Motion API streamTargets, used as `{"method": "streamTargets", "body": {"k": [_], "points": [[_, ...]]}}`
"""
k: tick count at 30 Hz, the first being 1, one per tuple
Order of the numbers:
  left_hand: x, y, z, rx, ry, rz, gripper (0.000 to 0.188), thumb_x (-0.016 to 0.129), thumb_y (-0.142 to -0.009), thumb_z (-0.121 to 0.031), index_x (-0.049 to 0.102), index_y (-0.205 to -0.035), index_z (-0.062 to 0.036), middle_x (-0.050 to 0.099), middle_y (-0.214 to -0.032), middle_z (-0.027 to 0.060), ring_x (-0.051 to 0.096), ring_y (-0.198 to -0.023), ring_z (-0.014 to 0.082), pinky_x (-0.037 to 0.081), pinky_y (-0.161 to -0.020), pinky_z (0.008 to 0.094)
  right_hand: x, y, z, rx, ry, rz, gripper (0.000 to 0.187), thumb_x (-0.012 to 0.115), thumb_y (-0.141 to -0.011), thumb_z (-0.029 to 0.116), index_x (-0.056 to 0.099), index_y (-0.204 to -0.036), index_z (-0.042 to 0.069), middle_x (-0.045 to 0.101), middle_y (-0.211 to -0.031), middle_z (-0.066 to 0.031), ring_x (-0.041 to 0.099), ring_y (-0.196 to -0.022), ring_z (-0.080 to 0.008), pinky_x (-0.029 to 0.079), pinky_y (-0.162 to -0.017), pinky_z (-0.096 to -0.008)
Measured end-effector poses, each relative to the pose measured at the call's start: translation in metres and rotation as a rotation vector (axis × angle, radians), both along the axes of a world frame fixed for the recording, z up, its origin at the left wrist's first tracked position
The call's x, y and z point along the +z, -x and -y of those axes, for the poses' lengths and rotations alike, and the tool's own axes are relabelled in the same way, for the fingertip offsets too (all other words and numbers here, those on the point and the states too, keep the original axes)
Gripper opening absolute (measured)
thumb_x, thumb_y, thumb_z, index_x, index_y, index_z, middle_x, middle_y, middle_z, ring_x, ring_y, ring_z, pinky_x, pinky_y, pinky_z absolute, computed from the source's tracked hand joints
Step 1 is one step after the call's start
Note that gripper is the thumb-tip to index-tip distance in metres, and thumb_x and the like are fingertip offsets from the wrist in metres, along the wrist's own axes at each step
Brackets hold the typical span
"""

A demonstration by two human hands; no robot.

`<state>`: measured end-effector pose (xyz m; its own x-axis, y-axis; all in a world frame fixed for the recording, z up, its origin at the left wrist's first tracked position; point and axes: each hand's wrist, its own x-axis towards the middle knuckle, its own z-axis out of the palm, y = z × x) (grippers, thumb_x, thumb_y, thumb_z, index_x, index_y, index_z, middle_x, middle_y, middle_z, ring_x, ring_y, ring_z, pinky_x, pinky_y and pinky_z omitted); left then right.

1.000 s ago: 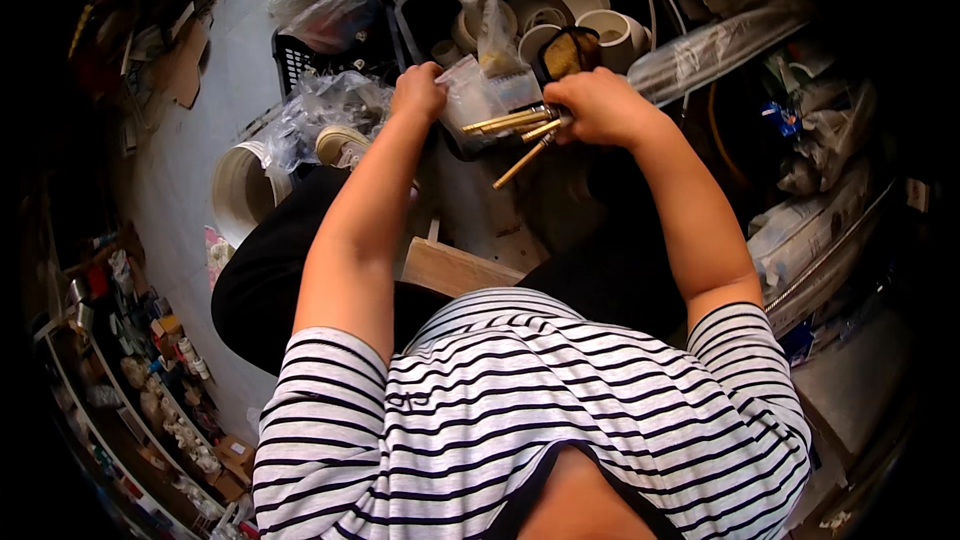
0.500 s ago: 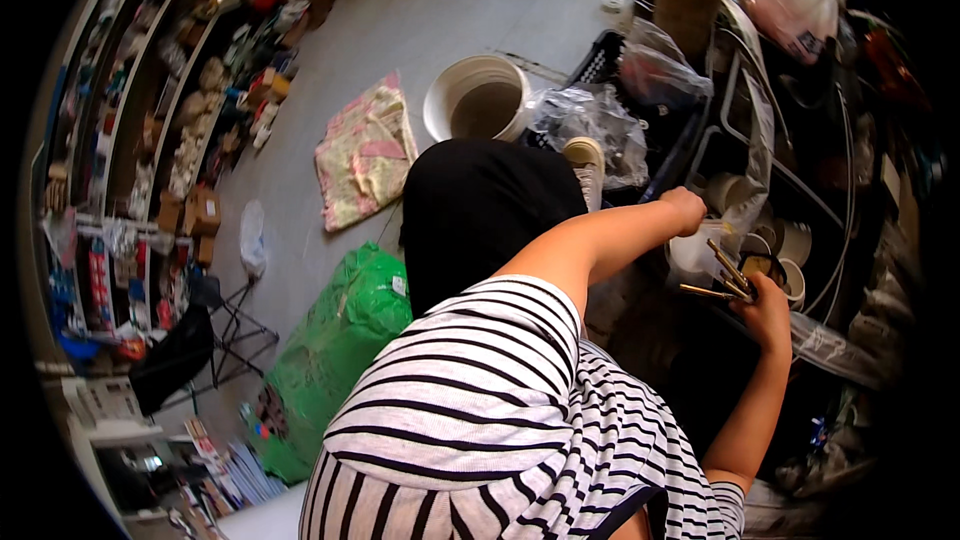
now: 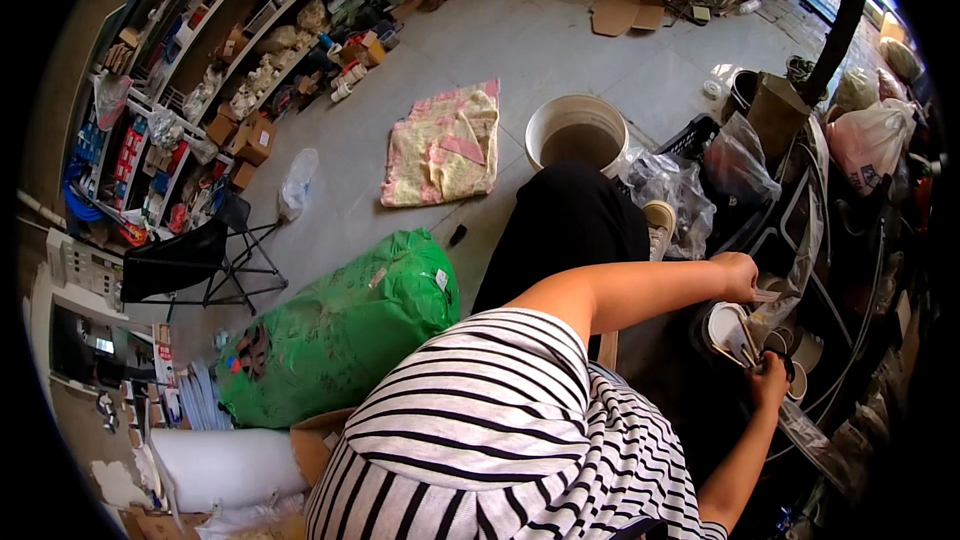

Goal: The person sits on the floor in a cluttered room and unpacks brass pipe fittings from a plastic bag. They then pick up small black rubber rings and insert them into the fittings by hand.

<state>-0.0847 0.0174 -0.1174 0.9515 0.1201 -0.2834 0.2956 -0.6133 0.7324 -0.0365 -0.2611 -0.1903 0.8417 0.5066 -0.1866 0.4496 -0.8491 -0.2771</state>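
Right hand (image 3: 770, 376) at far right, low, fingers curled shut around a small bundle of thin wooden sticks (image 3: 748, 356); sticks are small and partly hidden by the fist, long axis runs diagonal, free ends pointing up-left toward a white cup-like container (image 3: 722, 330) that sits just beside the hand. Left hand (image 3: 738, 276) reaches across above it, arm stretched to the right, fingers closed in a narrow pinch on something pale and flat, too small to tell what. The two hands are near each other, left above right, not touching. More pale round cups (image 3: 803, 350) sit right of the right hand on a dark cluttered rack (image 3: 800, 230). Clear plastic bags (image 3: 672, 190) bunch just left of the rack, between it and a white bucket (image 3: 577, 130) standing on the grey floor (image 3: 400, 70). The person's black-trousered knee (image 3: 565, 240) and shoe (image 3: 658, 220) lie between bucket and hands. A striped shirt (image 3: 480, 430) fills the lower middle and blocks the view below the arms. A green sack (image 3: 340, 335) lies left of the body, a pink-and-yellow cloth (image 3: 445, 145) is spread on the floor further back, a black folding chair (image 3: 190, 260) is at left, stocked shelves (image 3: 230, 60) run along the far left wall. Pink-white bag (image 3: 865, 135) is at upper right.
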Motion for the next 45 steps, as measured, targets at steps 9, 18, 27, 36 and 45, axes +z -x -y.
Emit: {"method": "streamTargets", "body": {"k": [9,18,27,36,45], "points": [[0.071,0.018,-0.005,0.059,0.664,-0.156,0.022,0.064,-0.082,-0.027,0.064,-0.093,-0.0075,0.054,-0.066,0.0001,0.048,-0.057,0.0089,0.038,-0.048,0.0251,0.021,0.004,-0.019,0.02,0.051,0.029,0.084,0.08,-0.059,0.027,0.042,-0.133,0.018,0.042,-0.136,-0.0089,0.033,-0.13,-0.029,0.027,-0.105,-0.0486],[0.084,0.036,0.018,0.152,0.854,-0.299,0.015,0.062,-0.085,-0.017,0.06,-0.092,-0.004,0.053,-0.071,-0.001,0.052,-0.063,0.0083,0.045,-0.06,0.0217,0.123,0.057,-0.048,-0.319,-1.114,-0.219,0.013,0.067,-0.076,0.006,0.061,-0.087,0.001,0.061,-0.076,-0.0035,0.056,-0.065,-0.007,0.046,-0.059,-0.0209],[0.082,0.045,0.037,-0.074,0.798,-0.229,0.014,0.065,-0.084,-0.016,0.06,-0.086,-0.0034,0.055,-0.07,-0.002,0.049,-0.062,0.0054,0.04,-0.058,0.0194,0.142,0.072,-0.052,-0.37,-1.303,-0.821,0.019,0.068,-0.083,0.021,0.063,-0.086,0.003,0.061,-0.074,-0.0001,0.056,-0.066,-0.0043,0.045,-0.058,-0.0182],[0.076,0.044,0.05,-0.173,0.801,-0.212,0.012,0.062,-0.086,-0.013,0.056,-0.081,-0.0047,0.054,-0.071,-0.0023,0.047,-0.062,0.0046,0.037,-0.057,0.0191,0.134,0.067,-0.045,-0.365,-1.338,-0.932,0.015,0.065,-0.084,0.017,0.062,-0.084,0.002,0.061,-0.074,-0.0004,0.056,-0.063,-0.0047,0.045,-0.057,-0.0173],[0.065,0.039,0.04,0.021,0.523,0.106,0.013,0.063,-0.083,-0.012,0.054,-0.077,-0.0048,0.051,-0.072,-0.0034,0.049,-0.065,0.0042,0.042,-0.057,0.0202,0.136,0.06,-0.039,-0.394,-1.101,-0.607,0.018,0.062,-0.075,0.016,0.062,-0.073,-0.001,0.061,-0.063,-0.0031,0.057,-0.058,-0.0075,0.046,-0.055,-0.0224]]}}
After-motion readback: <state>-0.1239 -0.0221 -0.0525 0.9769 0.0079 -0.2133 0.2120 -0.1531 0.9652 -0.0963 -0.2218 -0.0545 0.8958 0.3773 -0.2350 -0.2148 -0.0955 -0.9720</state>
